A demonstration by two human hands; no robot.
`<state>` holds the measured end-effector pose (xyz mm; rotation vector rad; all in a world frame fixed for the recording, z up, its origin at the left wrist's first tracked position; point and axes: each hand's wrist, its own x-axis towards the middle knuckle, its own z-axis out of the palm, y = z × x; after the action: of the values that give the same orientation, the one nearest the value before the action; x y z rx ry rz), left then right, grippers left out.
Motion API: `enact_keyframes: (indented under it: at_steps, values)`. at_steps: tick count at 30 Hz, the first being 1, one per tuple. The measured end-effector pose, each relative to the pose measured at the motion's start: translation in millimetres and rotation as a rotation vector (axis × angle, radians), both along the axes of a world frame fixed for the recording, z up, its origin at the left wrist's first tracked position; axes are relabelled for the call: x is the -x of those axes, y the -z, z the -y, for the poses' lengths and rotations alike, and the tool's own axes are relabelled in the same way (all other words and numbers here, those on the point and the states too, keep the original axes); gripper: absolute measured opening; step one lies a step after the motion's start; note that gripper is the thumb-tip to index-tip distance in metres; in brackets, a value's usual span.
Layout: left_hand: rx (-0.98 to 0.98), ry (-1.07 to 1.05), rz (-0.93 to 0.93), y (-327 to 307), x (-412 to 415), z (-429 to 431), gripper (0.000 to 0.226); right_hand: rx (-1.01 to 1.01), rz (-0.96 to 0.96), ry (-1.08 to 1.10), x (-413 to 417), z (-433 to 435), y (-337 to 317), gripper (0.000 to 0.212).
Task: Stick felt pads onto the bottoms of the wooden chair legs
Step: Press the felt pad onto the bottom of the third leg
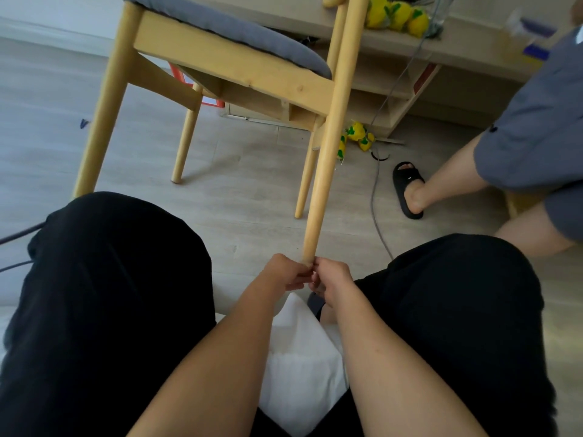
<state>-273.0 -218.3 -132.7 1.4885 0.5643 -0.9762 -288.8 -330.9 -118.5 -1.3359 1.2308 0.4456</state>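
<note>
A light wooden chair [239,67] with a grey cushion is tipped toward me, and one long leg [328,152] reaches down between my knees. Both hands meet at the bottom end of that leg. My left hand [287,274] pinches the leg tip from the left. My right hand [331,280] presses its fingers against the leg's underside from the right. The felt pad itself is hidden by my fingers. Two other legs rest on the floor further back; a fourth leg [104,102] runs down on the left behind my knee.
My knees in black trousers [110,279] flank the hands, with white cloth [299,357] in my lap. Another person sits at the right, a foot in a black slipper [407,190]. A cable [377,203] crosses the floor. A low wooden shelf [410,77] holds yellow toys.
</note>
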Motion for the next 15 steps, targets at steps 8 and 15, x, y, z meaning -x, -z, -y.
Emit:
enact_keyframes:
  at_steps: [8,15]
  values:
    - [0.266,-0.385,-0.227,-20.4,-2.9,3.6,0.030,0.019,0.066,0.068,-17.7,8.2,-21.0,0.025]
    - [0.235,-0.389,-0.173,-8.9,3.0,8.8,0.048,0.023,0.099,0.114,-14.3,3.5,-18.4,0.029]
